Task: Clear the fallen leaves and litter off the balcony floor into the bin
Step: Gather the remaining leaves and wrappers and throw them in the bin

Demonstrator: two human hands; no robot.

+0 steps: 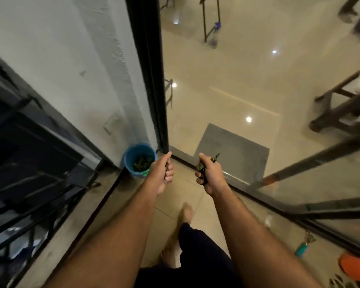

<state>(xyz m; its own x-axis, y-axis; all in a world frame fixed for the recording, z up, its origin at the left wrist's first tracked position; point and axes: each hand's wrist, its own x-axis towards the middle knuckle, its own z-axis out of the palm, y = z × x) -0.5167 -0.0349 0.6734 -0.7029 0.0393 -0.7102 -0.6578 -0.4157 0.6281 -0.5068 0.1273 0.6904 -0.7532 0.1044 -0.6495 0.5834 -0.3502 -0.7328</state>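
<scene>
Both hands reach forward over the balcony floor, each one curled into a fist around a clump of debris. Gripped in the left hand is a small dark bit of leaf matter, only a sliver of which shows between thumb and curled fingers. Held in the right hand is a larger bunch of leaves, with green tips poking out past the thumb on the far side and dark pieces showing under the fingers.

Just left of the left hand, and slightly farther away, stands the blue bin, set in the corner where the white wall meets the dark door frame. Its mouth faces up, and a heap of dark green leaves lies inside it. From this angle the left hand's knuckles sit just beside the bin's right rim; whether they touch it cannot be told. The right hand is farther to the right, apart from the bin, above the door's threshold.

A grey doormat lies on the glossy indoor floor beyond the right hand. Dark railing bars run along the left edge of the balcony. One bare foot shows on the tiles near the viewer, between the two forearms. At the near right, beside the glass panel, lie a small teal object and something orange, both blurred.
</scene>
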